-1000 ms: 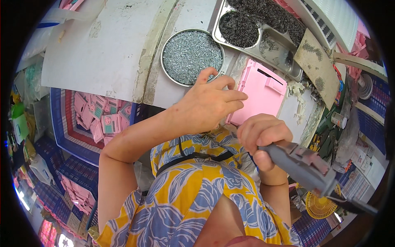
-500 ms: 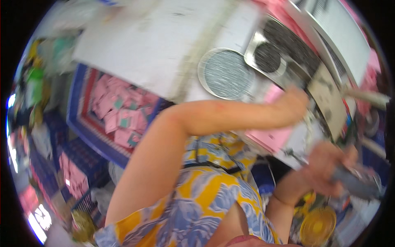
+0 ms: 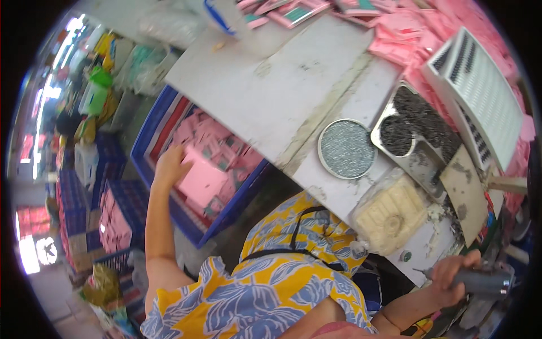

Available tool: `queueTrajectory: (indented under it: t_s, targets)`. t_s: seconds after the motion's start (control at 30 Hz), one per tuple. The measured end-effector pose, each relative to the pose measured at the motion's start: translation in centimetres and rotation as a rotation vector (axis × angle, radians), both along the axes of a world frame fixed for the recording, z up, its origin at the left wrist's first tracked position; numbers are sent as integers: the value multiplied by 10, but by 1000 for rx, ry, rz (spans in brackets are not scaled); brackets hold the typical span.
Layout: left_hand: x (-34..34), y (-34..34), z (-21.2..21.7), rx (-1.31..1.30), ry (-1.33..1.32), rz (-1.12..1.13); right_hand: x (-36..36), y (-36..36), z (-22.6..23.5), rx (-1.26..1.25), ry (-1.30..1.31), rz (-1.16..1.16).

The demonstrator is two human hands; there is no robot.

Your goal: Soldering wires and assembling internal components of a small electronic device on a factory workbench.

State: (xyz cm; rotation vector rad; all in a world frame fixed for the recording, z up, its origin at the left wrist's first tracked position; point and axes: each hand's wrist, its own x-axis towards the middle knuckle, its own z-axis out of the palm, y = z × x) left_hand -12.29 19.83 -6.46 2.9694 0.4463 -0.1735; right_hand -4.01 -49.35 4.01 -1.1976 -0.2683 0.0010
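Note:
My left hand is over the blue crate at left. It is closed on the edge of a flat pink panel, thumb toward its face. Under the panel lie many smaller pink pieces with green parts. At lower right my right hand is wrapped round a grey electric screwdriver, its thin bit pointing left toward the table edge. A plastic-wrapped cream-coloured block sits on the table near that hand, with a small green round piece beside it.
A round dish of small silver pins stands beside a metal tray of dark screws. Behind are a white perforated rack and heaped pink pieces. A stained board leans near the tray. More filled crates stand left.
My left hand has swung from the tray side across to the blue crate. The pink panel has left the table, uncovering the cream block. The screwdriver stays in my right hand.

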Motion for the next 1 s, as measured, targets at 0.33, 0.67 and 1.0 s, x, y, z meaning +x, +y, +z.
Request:
queueTrajectory:
  t_s: [0.33,0.67,1.0]
  targets:
    - [305,-208,39,-374,-388,-439,30,16,-9,-327,-96,-405]
    - [709,-250,-47,-368,-323,220,20,-9,-9,-327,-34,-530]
    - [523,-273,94,-1111,-1094,-156,30,14,-28,-732,-460,-1012]
